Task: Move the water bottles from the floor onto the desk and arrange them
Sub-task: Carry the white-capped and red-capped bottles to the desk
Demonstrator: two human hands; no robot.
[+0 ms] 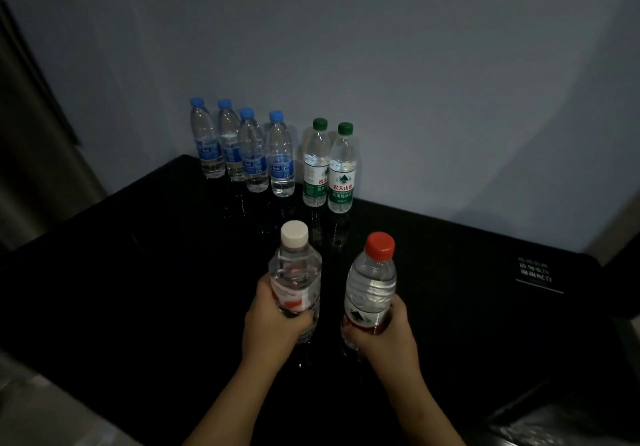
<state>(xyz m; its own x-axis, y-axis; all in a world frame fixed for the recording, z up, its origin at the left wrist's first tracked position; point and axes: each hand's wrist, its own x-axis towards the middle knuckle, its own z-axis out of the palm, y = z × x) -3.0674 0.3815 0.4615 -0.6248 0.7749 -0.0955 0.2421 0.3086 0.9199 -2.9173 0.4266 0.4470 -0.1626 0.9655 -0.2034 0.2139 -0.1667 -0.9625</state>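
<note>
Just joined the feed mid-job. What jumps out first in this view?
Two bottles held up near the camera: the left hand grips a white-capped bottle, the right hand a red-capped bottle, both over the dark desk. Behind them, along the wall, stand four blue-capped bottles on the left and two green-capped bottles beside them.

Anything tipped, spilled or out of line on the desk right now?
Nothing tipped. The four blue-capped bottles and two green-capped bottles stand upright by the wall. One blue-capped bottle sits slightly forward of its row. Glints on the black desk may be droplets or reflections.
</note>
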